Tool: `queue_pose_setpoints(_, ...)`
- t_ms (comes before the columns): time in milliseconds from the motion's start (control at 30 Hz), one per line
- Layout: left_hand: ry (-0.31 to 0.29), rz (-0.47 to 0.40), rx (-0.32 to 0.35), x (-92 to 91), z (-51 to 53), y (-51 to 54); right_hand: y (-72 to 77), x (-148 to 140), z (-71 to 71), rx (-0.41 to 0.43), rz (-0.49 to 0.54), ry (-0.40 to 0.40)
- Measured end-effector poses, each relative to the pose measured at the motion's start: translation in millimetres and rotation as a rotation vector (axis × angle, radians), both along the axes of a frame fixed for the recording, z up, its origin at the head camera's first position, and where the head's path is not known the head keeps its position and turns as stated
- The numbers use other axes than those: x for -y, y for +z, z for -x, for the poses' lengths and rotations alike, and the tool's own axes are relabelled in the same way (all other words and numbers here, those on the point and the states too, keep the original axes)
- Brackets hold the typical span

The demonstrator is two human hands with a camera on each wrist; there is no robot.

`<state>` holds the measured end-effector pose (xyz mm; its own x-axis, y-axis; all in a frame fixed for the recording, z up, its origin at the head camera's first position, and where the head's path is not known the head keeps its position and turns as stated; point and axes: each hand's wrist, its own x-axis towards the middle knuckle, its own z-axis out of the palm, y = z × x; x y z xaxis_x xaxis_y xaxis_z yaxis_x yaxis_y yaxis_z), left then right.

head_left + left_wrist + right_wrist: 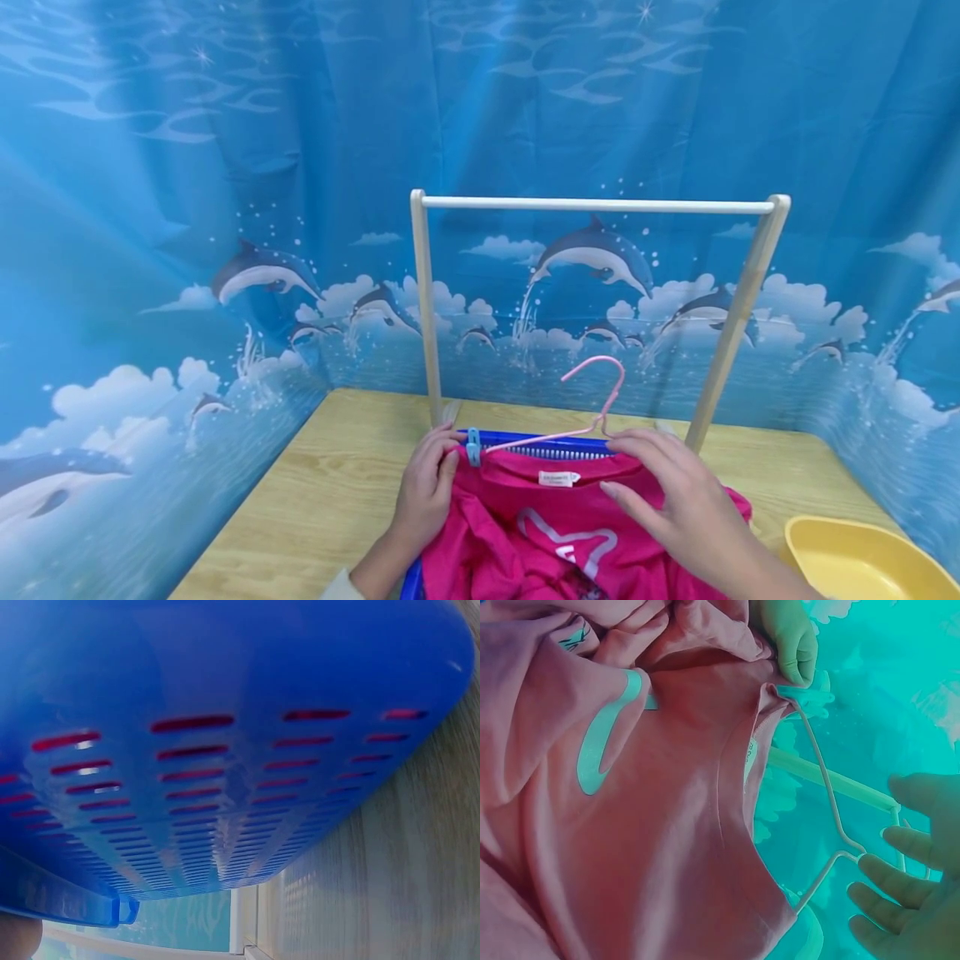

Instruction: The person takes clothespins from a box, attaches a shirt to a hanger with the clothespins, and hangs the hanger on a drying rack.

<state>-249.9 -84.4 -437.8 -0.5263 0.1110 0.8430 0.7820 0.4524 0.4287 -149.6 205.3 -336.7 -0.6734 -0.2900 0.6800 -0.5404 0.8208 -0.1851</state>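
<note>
Apparently for steadiness, pink shirt (483, 533) is pinched at shoulder by left hand (426, 487), beside blue clip (473, 447), probably placed against slipping. Pink hanger (616, 395) is seated in neckline, hook clear. Right hand (693, 500) is poised near hanger, fingers spread. Shirt is glimpsed through slots of blue basket (247, 667); yellow basin (855, 575) partly cropped.

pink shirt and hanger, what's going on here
A person's left hand pinches the pink shirt at the shoulder, next to a light-blue clip. The right hand is open near the neck of the pink hanger, which reaches into the collar, hook sticking up. The shirt lies over a blue basket, and the hook is not on the white bar behind.
</note>
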Motion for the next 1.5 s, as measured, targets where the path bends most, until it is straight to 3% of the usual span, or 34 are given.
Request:
queue_pose_setpoints(633, 0.003, -0.006, 0.046, -0.8, -2.1, 2.6, 2.5, -12, -1.8, -0.019, 0.006, -0.054)
queue_pose_setpoints(933, -0.006, -0.029, 0.033, -0.6, -1.5, 3.1, 2.0, -15, -1.3, -0.015, 0.012, -0.067)
queue_pose_setpoints(1500, 0.004, -0.027, 0.052, -0.8, -1.8, 3.3, 4.1, -22, -2.5, 0.031, 0.017, -0.103)
